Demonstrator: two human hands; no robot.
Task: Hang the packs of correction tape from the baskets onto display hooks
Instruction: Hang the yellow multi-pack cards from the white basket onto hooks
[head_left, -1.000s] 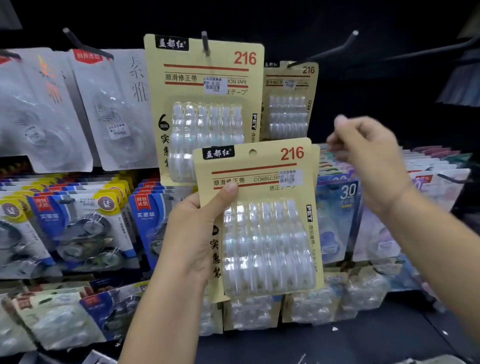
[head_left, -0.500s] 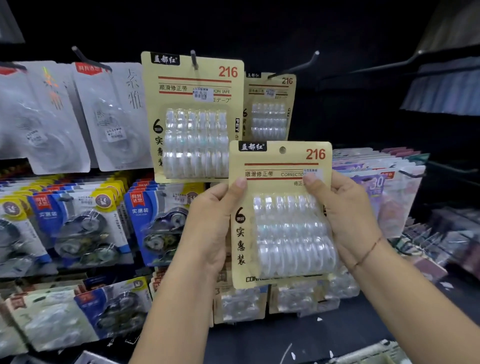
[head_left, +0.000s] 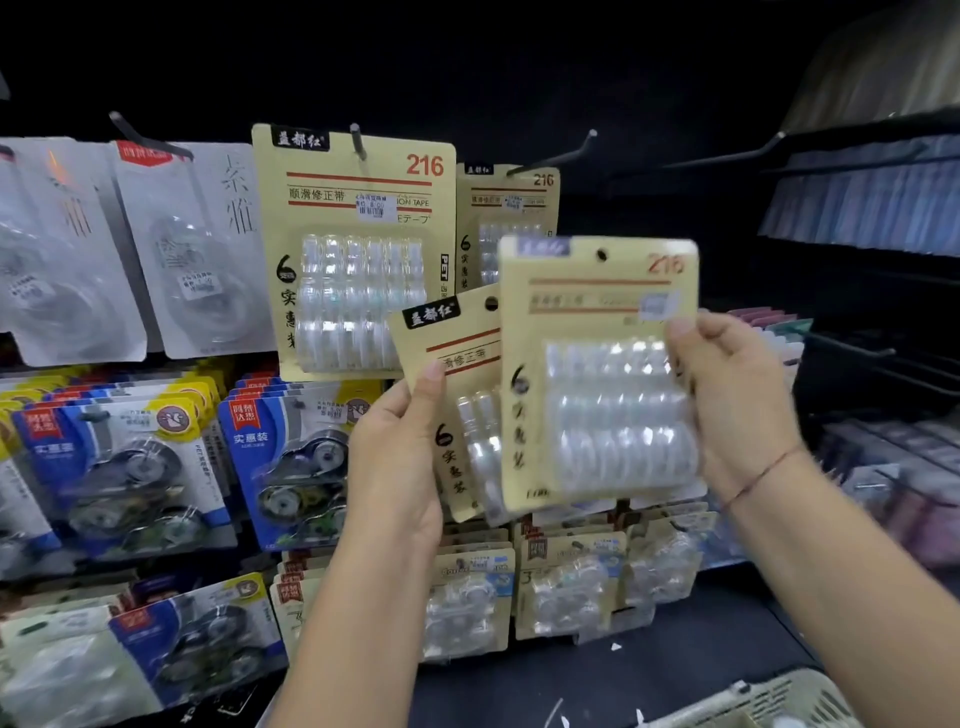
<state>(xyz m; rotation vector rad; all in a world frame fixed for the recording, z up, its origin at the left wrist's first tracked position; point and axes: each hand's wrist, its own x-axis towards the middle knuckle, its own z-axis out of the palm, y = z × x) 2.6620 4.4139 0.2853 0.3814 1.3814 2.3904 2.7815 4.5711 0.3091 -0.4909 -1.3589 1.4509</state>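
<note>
Two identical packs of correction tape, each a tan card with a clear plastic blister of six rolls, are held in front of a dark display wall. The right hand (head_left: 727, 410) pinches the nearer tan pack (head_left: 597, 312) at its right edge, thumb (head_left: 680, 330) on the printed face and the other fingers hidden behind the card. This edge grip leaves the round hang hole (head_left: 601, 254) at the top uncovered, presumably so that it can be threaded onto a hook. The left hand (head_left: 395, 457) grips the second tan pack (head_left: 457, 353) by its left edge, thumb on the front. That pack is tilted, lower and partly behind the first, apparently parked in reserve. Up and left of the raised pack, a black metal hook (head_left: 558, 153) carries one matching pack (head_left: 511, 208) far back, so most of its length is free; it looks the likely destination. A neighbouring hook (head_left: 356, 140) bears another matching pack (head_left: 358, 249). A pale green plastic basket (head_left: 753, 699), its contents not visible, sits at the lower right. The nearer pack is motion-blurred.
</note>
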